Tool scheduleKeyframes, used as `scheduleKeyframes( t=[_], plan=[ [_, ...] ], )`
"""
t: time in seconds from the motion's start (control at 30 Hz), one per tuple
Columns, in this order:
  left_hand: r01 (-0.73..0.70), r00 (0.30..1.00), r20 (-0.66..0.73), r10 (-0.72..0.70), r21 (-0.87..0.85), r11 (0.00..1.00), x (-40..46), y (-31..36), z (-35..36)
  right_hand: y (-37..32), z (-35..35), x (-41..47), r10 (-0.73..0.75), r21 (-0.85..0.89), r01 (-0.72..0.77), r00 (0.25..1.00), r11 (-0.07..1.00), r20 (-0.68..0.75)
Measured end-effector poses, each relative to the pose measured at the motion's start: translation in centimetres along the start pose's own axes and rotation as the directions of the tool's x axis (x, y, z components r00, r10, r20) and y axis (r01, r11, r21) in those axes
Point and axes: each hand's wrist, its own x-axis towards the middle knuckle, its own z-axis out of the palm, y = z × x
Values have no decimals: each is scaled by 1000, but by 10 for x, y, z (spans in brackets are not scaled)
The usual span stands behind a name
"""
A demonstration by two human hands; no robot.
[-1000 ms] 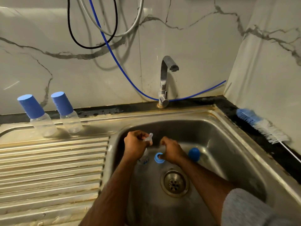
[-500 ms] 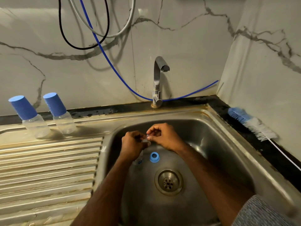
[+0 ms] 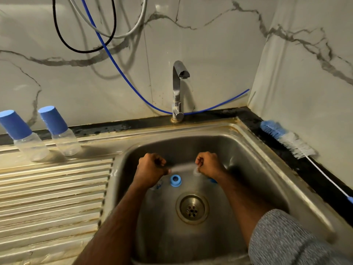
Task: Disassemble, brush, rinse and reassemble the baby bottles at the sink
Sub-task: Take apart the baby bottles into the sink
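Our left hand (image 3: 150, 169) and right hand (image 3: 209, 164) are clenched over the sink (image 3: 267, 169); a blurred soft clear teat (image 3: 196, 170) sits at our right fingers, light, slippery, best pinched at its base.

left hand (image 3: 150, 169) fisted, right hand (image 3: 208, 164) fisted, apart, forearms extended

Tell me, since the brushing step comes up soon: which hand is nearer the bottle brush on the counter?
Right. The right hand is over the basin on the side toward the bottle brush; the left hand is farther across.
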Motion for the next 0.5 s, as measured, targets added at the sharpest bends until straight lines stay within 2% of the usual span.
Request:
scheduleKeyframes(
  t=[0.5],
  plan=[
    [-36,999,41,34,48,998,1,1,1,8,7,-1,61,-42,-56,990,998,123]
  ],
)
